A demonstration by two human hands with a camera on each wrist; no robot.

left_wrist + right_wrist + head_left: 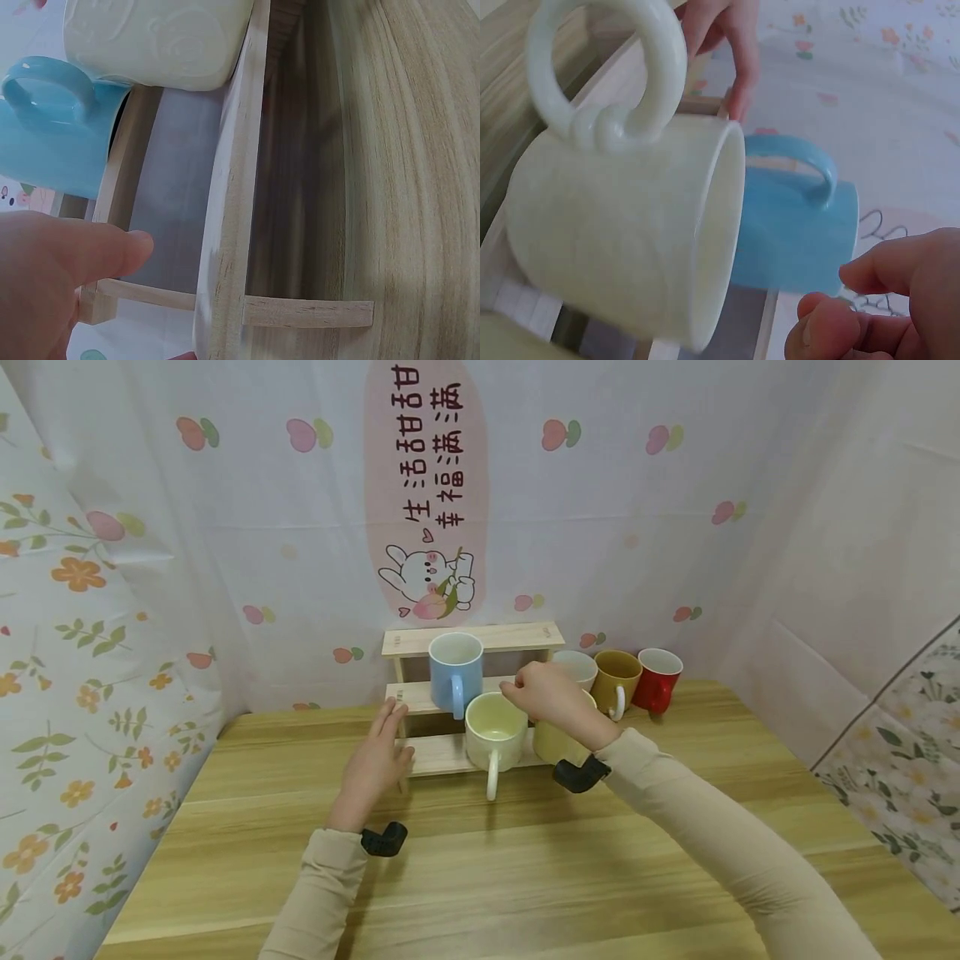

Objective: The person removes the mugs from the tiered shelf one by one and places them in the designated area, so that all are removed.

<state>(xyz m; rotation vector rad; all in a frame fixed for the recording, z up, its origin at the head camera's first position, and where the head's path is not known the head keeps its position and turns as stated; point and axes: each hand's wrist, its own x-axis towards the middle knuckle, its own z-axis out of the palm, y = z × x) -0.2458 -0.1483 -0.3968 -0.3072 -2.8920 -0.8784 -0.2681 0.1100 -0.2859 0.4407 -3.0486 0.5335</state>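
Note:
My left hand (375, 764) lies at the left end of a stepped wooden rack (438, 752), its fingers extended against the wood. In the left wrist view its thumb (112, 251) is by the rack's end. My right hand (555, 697) hovers over the rack's right half. Its fingers are loosely bent, and a gap shows between thumb and forefinger, holding nothing. A pale cream-green mug (495, 735) stands on the lowest step, handle forward. Beside it, a yellow mug (555, 742) is partly hidden by the right hand. A light blue mug (456, 672) stands on the middle step.
Right of the rack are a mustard mug (617, 675) with a white handle and a red mug (658, 678). A white mug (577, 668) is partly hidden behind my right hand. A printed cloth (300, 568) hangs behind the wooden table (480, 877).

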